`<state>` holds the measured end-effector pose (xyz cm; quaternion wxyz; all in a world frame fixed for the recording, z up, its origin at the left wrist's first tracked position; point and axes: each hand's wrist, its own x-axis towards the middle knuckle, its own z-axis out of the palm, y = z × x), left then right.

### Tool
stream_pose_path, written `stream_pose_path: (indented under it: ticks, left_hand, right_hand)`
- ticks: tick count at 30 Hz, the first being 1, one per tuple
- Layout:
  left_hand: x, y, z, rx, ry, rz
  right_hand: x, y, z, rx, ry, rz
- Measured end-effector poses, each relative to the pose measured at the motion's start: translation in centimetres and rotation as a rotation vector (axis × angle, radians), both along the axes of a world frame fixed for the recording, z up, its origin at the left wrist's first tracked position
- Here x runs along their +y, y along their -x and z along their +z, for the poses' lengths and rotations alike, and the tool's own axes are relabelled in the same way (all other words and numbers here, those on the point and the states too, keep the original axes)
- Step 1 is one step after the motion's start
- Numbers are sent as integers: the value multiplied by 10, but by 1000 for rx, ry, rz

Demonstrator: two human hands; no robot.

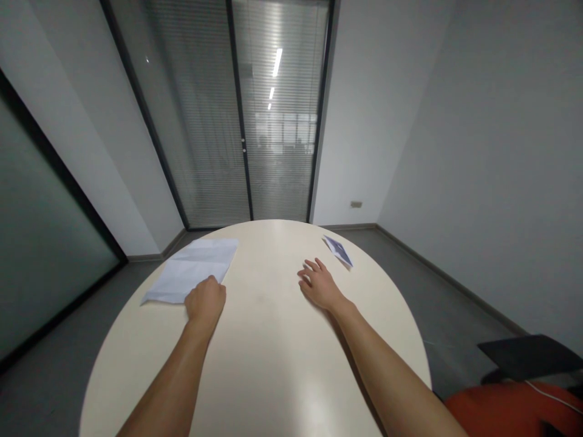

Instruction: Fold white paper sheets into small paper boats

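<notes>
Red chair [514,411] at lower right, small wall plate [356,204], slatted blinds [200,139]

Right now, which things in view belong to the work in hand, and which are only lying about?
Likely in the work:
white sheet, at the curled left hand
printed paper, perhaps: near the open right hand, not touched
round table, beneath both

Just around:
red seat
wall plate

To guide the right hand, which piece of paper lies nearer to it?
The small piece with dark print, just beyond the right hand; the large plain sheet lies by the left hand.
</notes>
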<state>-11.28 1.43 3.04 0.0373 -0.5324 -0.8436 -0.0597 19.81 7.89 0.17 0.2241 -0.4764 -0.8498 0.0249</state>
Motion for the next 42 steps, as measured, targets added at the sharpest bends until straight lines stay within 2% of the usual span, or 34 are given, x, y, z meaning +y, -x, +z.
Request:
stream_pose_path:
  ticks: [13,25,31,34,39,42]
  left_hand:
    - [0,-2,9,-3,-68,88]
    - [-1,-1,12,75,-177,-21]
    - [-1,-1,12,21,-185,-1]
    - [-4,-3,14,43,-248,7]
    - [-8,-13,21,76,-390,-126]
    - [-10,-27,22,44,-385,-234]
  right_hand:
    - [-1,-1,0,0,43,-25]
    - [-4,1,2,6,119,-123]
    - [-3,2,2,9,125,-124]
    - [-3,2,0,14,121,-121]
    - [-3,3,0,11,121,-122]
    - [-4,4,3,17,115,-132]
